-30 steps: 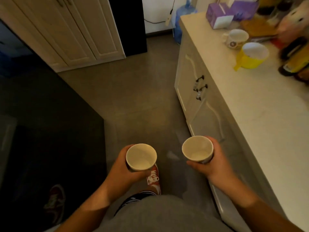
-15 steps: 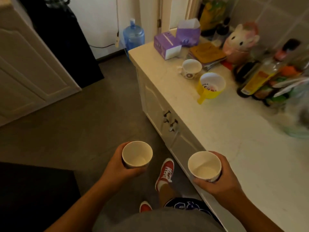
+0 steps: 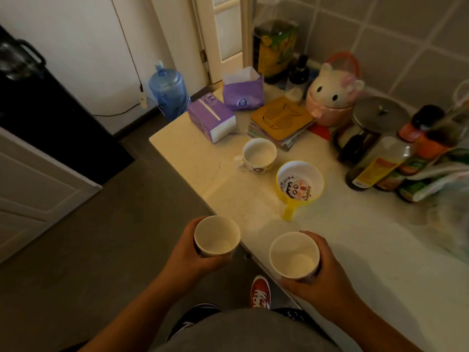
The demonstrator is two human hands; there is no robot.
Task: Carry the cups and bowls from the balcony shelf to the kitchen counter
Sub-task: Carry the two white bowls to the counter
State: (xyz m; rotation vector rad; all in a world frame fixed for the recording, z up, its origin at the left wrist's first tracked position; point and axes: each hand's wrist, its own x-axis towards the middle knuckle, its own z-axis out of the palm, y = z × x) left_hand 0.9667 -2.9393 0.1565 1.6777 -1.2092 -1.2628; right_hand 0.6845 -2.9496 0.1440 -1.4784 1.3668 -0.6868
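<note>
My left hand point(image 3: 189, 252) grips a white cup point(image 3: 217, 236) upright, just off the front edge of the pale kitchen counter point(image 3: 368, 240). My right hand point(image 3: 321, 273) holds a second white cup point(image 3: 294, 255) upright over the counter's front edge. Both cups look empty. On the counter farther back stand a white mug point(image 3: 258, 154) with a printed pattern and a yellow bowl point(image 3: 299, 182) with a handle and a cartoon picture inside.
Along the counter's back stand a purple tissue box point(image 3: 212, 120), a purple bag point(image 3: 242, 91), a stack of coasters point(image 3: 280, 120), a pink animal-shaped jar point(image 3: 332, 97), a lidded pot point(image 3: 375, 120) and several bottles point(image 3: 380, 161). A blue water jug point(image 3: 168, 90) sits on the floor.
My view has turned right toward the counter and come closer. Both hands with their cups have moved up to the counter's front edge, the right one now over it.
</note>
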